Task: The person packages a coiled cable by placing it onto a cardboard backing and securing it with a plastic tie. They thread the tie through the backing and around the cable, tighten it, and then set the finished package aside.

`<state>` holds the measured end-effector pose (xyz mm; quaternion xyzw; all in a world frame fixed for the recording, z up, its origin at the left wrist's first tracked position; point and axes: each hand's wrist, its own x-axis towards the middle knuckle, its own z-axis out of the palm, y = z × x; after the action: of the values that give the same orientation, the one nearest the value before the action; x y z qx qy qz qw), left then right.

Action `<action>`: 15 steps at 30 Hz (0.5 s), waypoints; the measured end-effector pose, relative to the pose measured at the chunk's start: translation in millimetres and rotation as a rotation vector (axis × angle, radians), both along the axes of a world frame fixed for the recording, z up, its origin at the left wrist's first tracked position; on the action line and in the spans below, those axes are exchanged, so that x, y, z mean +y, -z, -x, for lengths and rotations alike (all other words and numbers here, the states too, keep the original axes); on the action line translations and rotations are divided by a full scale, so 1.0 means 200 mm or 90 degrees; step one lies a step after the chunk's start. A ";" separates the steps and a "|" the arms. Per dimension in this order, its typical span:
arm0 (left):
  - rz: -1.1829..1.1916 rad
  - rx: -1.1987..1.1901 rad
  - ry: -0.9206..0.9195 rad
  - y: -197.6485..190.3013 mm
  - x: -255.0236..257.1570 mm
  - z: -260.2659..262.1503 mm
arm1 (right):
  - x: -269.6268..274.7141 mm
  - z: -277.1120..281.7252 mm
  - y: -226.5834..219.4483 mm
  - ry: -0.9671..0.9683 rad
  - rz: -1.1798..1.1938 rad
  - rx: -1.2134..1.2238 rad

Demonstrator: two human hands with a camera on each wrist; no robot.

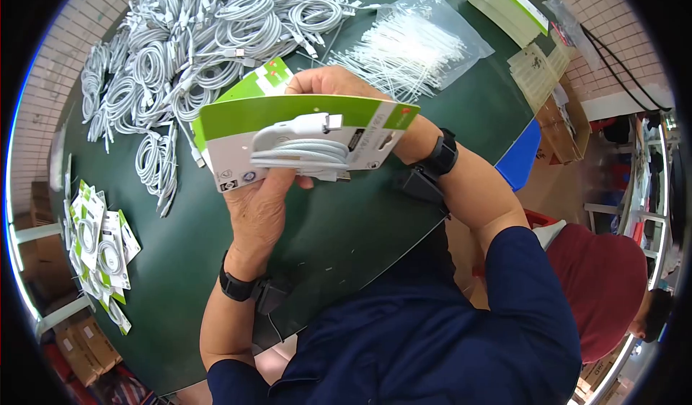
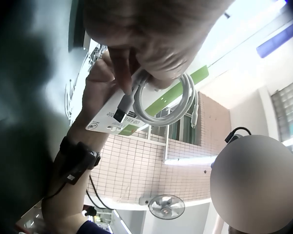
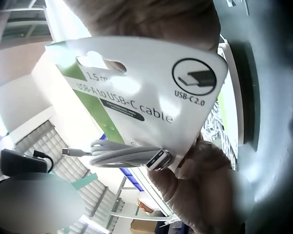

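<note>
My left hand grips a white and green cable card from below, its thumb by the coil. A coiled white USB-A to USB-C cable lies against the card's printed face; both plugs show. Behind the card's upper edge is my right hand, bent inward. The card hides most of its fingertips, and I cannot tell what they hold. In the right wrist view, the card's print reads 1.5 m, with the USB-A plug below. More green and white cards show behind the held one.
A large heap of coiled white cables covers the table's far left. Loose white cable ties spill from a clear bag at the far middle. Carded cables lie at the left, and stacked cards at the far right. Another person sits at the right.
</note>
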<state>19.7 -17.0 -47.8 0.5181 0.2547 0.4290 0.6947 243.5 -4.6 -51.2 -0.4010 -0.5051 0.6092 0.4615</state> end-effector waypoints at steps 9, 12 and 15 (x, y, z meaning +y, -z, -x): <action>-0.112 0.052 0.059 0.04 0.07 -0.01 | -0.04 0.02 -0.09 0.061 0.016 -0.014; -0.142 0.070 -0.004 0.05 0.03 -0.04 | -0.04 0.02 -0.10 0.068 0.004 -0.045; -0.184 0.077 -0.041 0.08 0.09 -0.05 | -0.07 0.00 -0.16 0.017 -0.010 0.068</action>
<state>29.5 1.4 -63.5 0.6295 0.2481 0.4510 0.5820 243.6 -19.1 -19.6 -0.3710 -0.4794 0.6192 0.4991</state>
